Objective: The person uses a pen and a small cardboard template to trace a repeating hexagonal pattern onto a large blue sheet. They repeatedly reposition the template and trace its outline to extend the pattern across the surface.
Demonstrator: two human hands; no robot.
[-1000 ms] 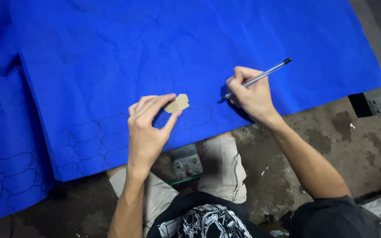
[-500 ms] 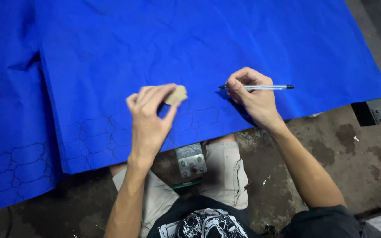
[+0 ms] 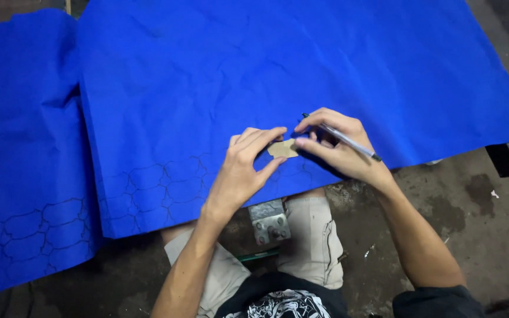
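A small tan cardboard template (image 3: pixel 282 148) lies flat on the large blue sheet (image 3: pixel 301 65), near its lower edge. The left hand (image 3: pixel 240 171) pins it with fingertips. The right hand (image 3: pixel 337 147) grips a pen (image 3: pixel 343 138), tip beside the template's right edge. Traced outlines (image 3: pixel 154 185) run leftward. Judgement: tracing is in hand; the next stroke calls for a steady template and close edge-following.

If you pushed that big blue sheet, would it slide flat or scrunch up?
The large blue paper-like sheet would probably scrunch: it already shows creases and drapes limply over the edge. It looks thin and light, so the left hand pressing the small tan cardboard shape likely steadies it.
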